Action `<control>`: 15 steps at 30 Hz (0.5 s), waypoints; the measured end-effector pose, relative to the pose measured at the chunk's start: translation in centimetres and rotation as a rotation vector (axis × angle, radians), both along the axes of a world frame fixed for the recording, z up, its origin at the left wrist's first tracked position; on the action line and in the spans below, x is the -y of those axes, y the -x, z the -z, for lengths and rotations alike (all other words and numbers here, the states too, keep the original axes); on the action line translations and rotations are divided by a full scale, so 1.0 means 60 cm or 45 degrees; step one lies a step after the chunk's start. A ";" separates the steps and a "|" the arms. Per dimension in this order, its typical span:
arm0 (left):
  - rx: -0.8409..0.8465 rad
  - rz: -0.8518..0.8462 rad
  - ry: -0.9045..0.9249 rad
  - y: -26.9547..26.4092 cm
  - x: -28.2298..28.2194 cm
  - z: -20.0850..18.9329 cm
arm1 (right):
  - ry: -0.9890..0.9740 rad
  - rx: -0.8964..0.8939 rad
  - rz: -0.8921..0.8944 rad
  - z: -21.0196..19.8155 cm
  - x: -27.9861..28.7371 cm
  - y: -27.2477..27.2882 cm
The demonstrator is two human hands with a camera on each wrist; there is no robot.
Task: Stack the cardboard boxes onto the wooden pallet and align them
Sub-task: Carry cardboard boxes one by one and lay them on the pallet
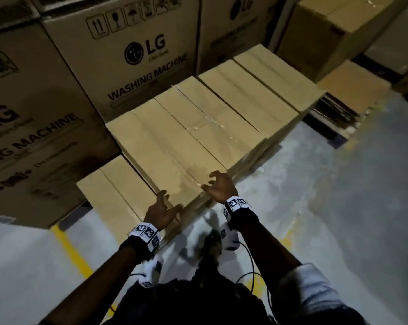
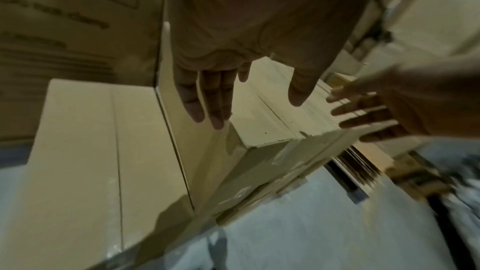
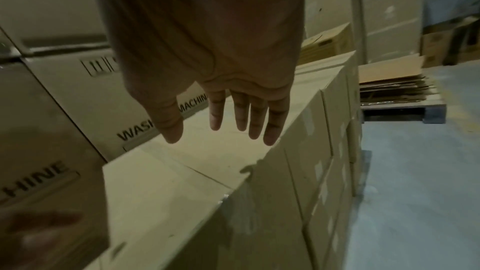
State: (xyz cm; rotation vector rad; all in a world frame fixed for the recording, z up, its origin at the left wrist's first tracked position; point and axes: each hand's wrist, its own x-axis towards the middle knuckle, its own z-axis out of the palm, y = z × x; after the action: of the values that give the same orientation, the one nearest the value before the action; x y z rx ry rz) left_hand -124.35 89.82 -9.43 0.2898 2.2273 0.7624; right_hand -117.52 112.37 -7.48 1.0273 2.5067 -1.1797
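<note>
A: Where are your hands?
B: Your left hand (image 1: 159, 213) sits at 6 o'clock, fingers spread, holding nothing, at the near corner of the cardboard boxes (image 1: 174, 146). Your right hand (image 1: 220, 188) hovers just at its 2 o'clock, fingers loose and apart, over the same edge.
A: Boxes?
B: Row runs toward 1 o'clock, against the washing machine cartons (image 1: 137, 55). Lower box (image 1: 114, 193) at 9 o'clock. Can't see what's under your boxes.
</note>
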 end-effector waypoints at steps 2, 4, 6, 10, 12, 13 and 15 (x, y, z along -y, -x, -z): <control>0.084 -0.148 0.019 -0.002 -0.027 0.011 | -0.060 0.072 -0.071 0.024 -0.055 0.013; 0.145 -0.249 0.053 -0.003 -0.041 0.026 | -0.095 0.167 -0.167 0.040 -0.094 0.027; 0.192 -0.284 0.036 -0.005 -0.054 0.032 | -0.117 0.232 -0.220 0.057 -0.123 0.038; 0.332 -0.209 -0.006 -0.001 -0.088 0.041 | -0.166 0.152 -0.234 0.084 -0.142 0.043; 0.365 -0.229 -0.030 0.002 -0.102 0.044 | -0.172 0.081 -0.152 0.093 -0.140 0.040; 0.359 -0.250 -0.024 0.002 -0.106 0.046 | -0.156 0.045 -0.096 0.096 -0.136 0.040; 0.373 -0.320 -0.028 0.003 -0.114 0.049 | -0.139 -0.007 -0.047 0.099 -0.131 0.042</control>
State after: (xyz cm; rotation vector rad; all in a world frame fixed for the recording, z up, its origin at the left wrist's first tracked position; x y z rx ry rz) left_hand -124.53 96.67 -12.39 -0.0906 1.9976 0.9008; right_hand -120.06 120.21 -13.43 0.9994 2.6081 -1.0467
